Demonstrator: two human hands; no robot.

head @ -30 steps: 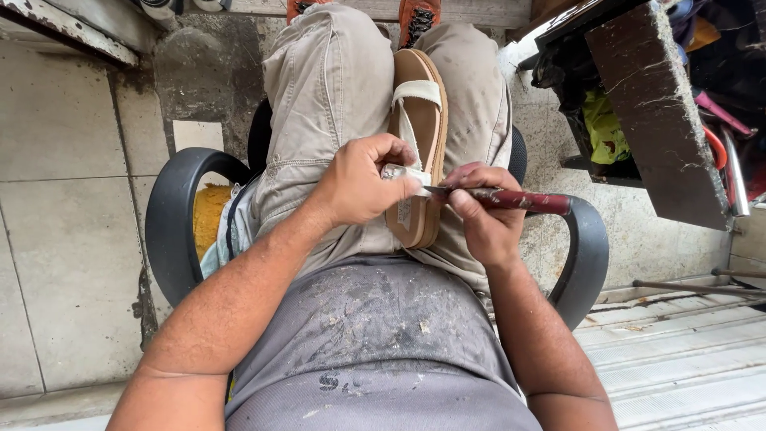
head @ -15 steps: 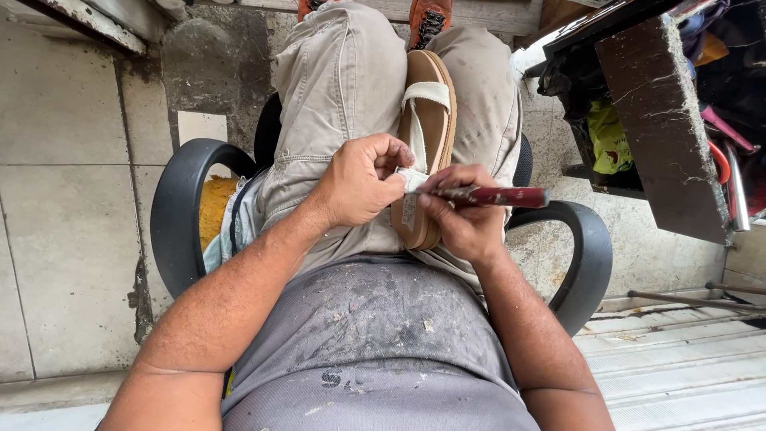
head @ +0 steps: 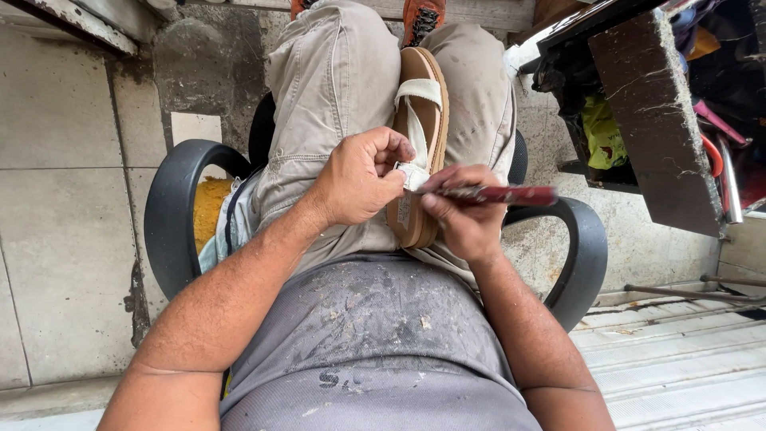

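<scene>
In the head view, the person sits in a chair with black curved armrests [head: 171,211], looking down at their own lap. A brown sandal [head: 421,144] with white straps lies lengthwise between the thighs on beige trousers [head: 335,88], toe end pointing away from the body, heel end near the belly.

The left hand [head: 359,179] is curled into a loose fist at the sandal's left edge, thumb and fingers pinching the white strap end [head: 412,175] near the heel. The right hand [head: 467,215] is closed around a thin tool with a dark red handle [head: 499,194]; the handle sticks out to the right, level, and the tool's tip meets the strap end just beside the left thumb. Below the strap, a small pale rectangular label [head: 404,211] sits on the footbed; its print is too small to tell.

A grey, paint-speckled shirt [head: 383,335] fills the lower middle. At the far end, orange shoes [head: 423,14] show past the knees. On the left lie pale floor tiles [head: 64,199], with a white rectangular patch [head: 195,128] on the dark wall strip behind the chair. To the right stands a dark worn board [head: 654,120], and beside it a yellow-green bag [head: 602,132] is tucked under a black ledge.
</scene>
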